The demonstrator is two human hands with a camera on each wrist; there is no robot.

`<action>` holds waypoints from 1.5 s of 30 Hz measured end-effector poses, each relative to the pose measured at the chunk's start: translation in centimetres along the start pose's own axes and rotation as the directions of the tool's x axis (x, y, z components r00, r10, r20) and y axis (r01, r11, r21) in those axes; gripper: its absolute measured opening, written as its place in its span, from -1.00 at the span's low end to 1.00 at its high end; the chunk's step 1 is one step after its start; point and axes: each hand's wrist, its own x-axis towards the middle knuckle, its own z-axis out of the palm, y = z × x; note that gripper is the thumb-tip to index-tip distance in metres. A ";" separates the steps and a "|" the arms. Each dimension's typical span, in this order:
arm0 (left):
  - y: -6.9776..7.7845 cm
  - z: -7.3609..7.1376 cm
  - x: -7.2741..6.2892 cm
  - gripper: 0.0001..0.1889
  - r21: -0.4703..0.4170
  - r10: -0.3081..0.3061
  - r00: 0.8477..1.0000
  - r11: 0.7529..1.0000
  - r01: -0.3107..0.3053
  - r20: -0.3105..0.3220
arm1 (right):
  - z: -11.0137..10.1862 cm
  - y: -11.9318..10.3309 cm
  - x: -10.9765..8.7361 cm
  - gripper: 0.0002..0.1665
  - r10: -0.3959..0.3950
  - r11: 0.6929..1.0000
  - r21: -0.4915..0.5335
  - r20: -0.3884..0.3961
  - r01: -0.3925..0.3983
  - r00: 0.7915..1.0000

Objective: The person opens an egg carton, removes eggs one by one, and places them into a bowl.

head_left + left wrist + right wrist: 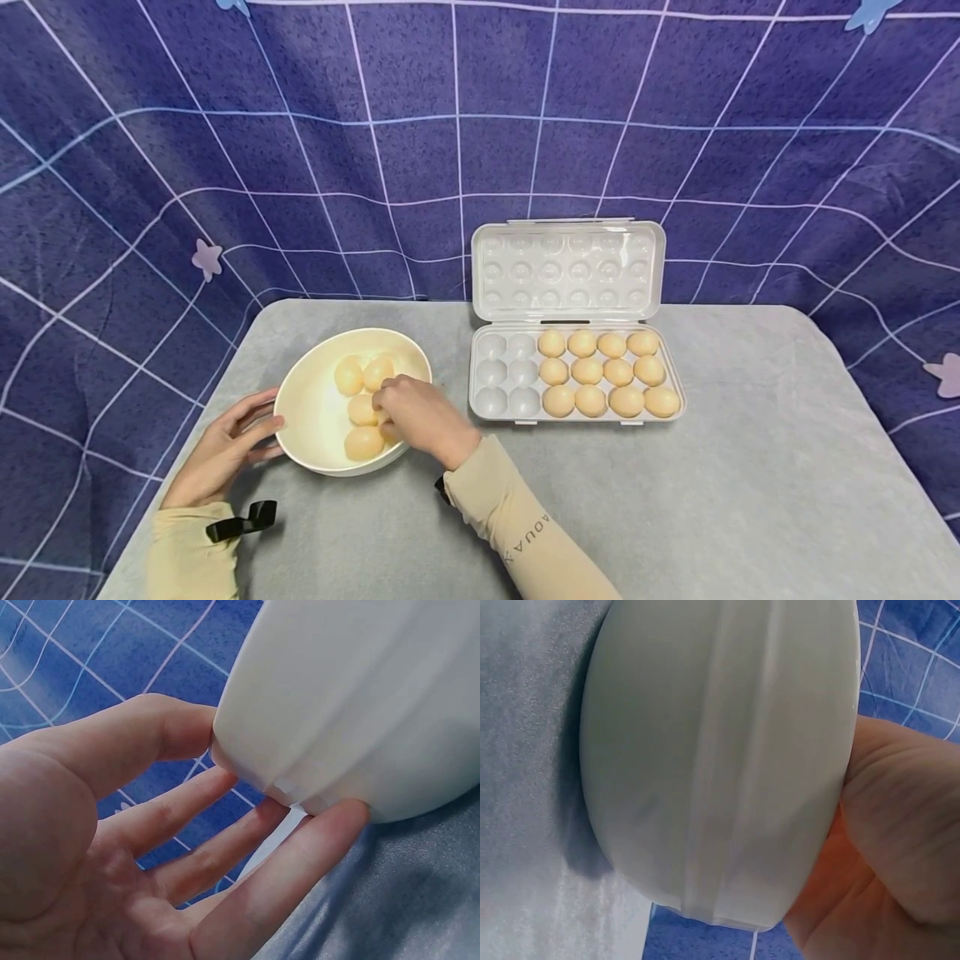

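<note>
A cream bowl point(307, 429) stands tilted on the left of the table, with several pale eggs point(363, 443) inside. At its left side my left hand point(225, 446) holds it, thumb at the rim and spread fingers against the outer wall point(315, 712). My right hand point(423, 421) reaches over the bowl's right rim, its fingertips down among the eggs. Part of one egg lies beneath those fingers, and I cannot tell whether they grip it. In the right wrist view the bowl wall point(720, 765) hides the fingertips of the right hand point(900, 825).
An egg box point(577, 419) with its clear lid point(567, 271) raised stands right of the bowl. Brown eggs point(587, 371) fill its middle and right cups; the left cups point(491, 372) show white bottoms. A blue gridded curtain point(502, 158) surrounds the grey tabletop point(765, 433).
</note>
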 end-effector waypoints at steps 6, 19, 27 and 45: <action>0.0 0.1 0.0 -0.52 0.002 -0.001 1.000 1.000 0.001 -0.002 | 0.0 0.1 -0.1 -0.85 0.020 1.000 0.014 0.002 -0.020 1.000; -0.1 0.1 -0.1 -0.54 0.000 0.002 1.000 1.000 -0.002 -0.001 | -1.0 0.0 -1.3 -0.72 0.004 1.000 0.001 -0.025 -0.004 1.000; 0.0 0.0 -0.1 -0.55 0.007 0.000 1.000 1.000 0.000 -0.001 | -2.0 0.1 -2.9 -0.78 -0.044 0.998 -0.057 -0.100 0.039 0.994; -0.2 -0.2 -0.1 -0.54 0.004 -0.003 1.000 1.000 0.002 0.010 | -4.4 2.4 -7.6 -0.72 0.054 0.998 -0.010 -0.199 -0.057 0.978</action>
